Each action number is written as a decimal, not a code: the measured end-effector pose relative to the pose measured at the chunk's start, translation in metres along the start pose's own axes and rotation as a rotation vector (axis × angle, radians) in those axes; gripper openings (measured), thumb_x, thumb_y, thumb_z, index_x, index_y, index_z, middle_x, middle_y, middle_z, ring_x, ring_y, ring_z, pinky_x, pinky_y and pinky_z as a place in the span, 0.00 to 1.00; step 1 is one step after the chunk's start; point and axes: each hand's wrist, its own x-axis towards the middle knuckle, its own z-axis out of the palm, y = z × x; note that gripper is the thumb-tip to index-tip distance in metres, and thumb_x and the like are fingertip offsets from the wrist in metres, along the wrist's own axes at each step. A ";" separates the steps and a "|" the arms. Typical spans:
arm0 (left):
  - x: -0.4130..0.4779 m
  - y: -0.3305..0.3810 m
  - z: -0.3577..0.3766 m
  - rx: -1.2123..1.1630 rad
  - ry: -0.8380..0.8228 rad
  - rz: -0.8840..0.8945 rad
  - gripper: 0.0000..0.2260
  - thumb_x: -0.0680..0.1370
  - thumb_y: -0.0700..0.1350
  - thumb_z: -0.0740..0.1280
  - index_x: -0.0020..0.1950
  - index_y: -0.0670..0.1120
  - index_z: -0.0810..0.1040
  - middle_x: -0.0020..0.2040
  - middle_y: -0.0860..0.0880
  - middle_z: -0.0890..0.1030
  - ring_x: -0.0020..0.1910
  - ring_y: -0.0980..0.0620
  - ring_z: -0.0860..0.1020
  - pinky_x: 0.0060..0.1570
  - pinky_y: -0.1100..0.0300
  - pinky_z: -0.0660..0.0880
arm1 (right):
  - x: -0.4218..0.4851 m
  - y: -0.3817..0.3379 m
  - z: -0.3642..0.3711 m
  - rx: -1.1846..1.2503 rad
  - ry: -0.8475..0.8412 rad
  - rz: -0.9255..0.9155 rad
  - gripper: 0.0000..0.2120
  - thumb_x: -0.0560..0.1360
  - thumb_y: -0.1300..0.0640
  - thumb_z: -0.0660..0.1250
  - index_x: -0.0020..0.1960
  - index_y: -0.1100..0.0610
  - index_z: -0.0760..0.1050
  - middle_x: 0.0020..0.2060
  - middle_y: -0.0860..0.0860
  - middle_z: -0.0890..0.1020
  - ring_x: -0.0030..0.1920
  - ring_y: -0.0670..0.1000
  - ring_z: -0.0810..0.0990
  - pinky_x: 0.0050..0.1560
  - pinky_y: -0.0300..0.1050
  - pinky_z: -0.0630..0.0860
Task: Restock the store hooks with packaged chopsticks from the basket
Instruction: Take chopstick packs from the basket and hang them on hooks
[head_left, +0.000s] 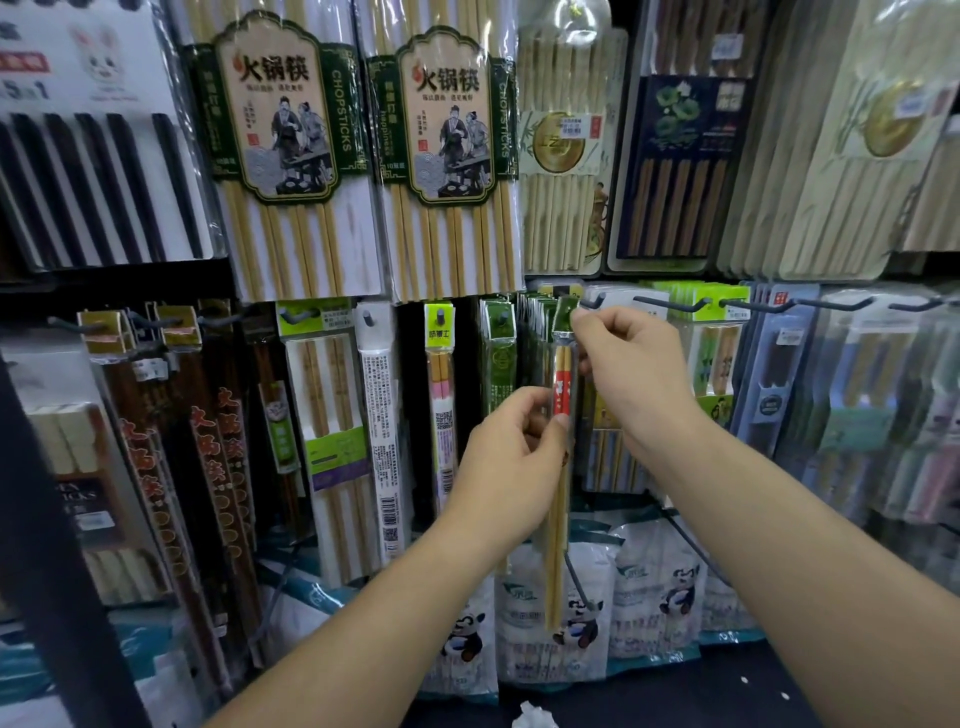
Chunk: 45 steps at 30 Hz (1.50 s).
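Glossy pkgs (280, 156), L hand (511, 457), R hand (634, 364) pinch slim clear pack (558, 545)

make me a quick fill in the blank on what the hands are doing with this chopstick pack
1. The right hand pinches the ____ header card of the narrow clear pack of bamboo chopsticks.
2. The left hand holds that pack beside its ____ band.
3. The white plastic bags below it show a cartoon ____.
Missing words: green; red; panda.
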 end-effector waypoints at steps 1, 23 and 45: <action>0.000 -0.001 0.000 0.009 0.008 0.000 0.07 0.84 0.49 0.65 0.61 0.55 0.78 0.44 0.51 0.82 0.38 0.55 0.79 0.37 0.65 0.76 | 0.001 0.001 0.000 0.001 -0.008 -0.008 0.13 0.80 0.53 0.68 0.38 0.57 0.79 0.30 0.49 0.75 0.34 0.47 0.73 0.41 0.42 0.74; 0.000 0.021 0.014 0.399 -0.029 -0.100 0.23 0.87 0.53 0.52 0.79 0.44 0.57 0.64 0.40 0.78 0.58 0.40 0.79 0.57 0.46 0.76 | -0.011 0.049 -0.009 -0.063 -0.036 -0.064 0.05 0.79 0.52 0.70 0.54 0.50 0.77 0.45 0.42 0.81 0.42 0.35 0.78 0.41 0.27 0.72; 0.042 -0.011 0.045 -0.402 0.117 -0.369 0.28 0.86 0.60 0.54 0.84 0.55 0.52 0.82 0.51 0.62 0.80 0.50 0.61 0.77 0.54 0.58 | -0.001 0.092 0.021 0.328 -0.418 0.421 0.28 0.76 0.32 0.58 0.70 0.45 0.74 0.64 0.45 0.79 0.69 0.48 0.74 0.76 0.55 0.63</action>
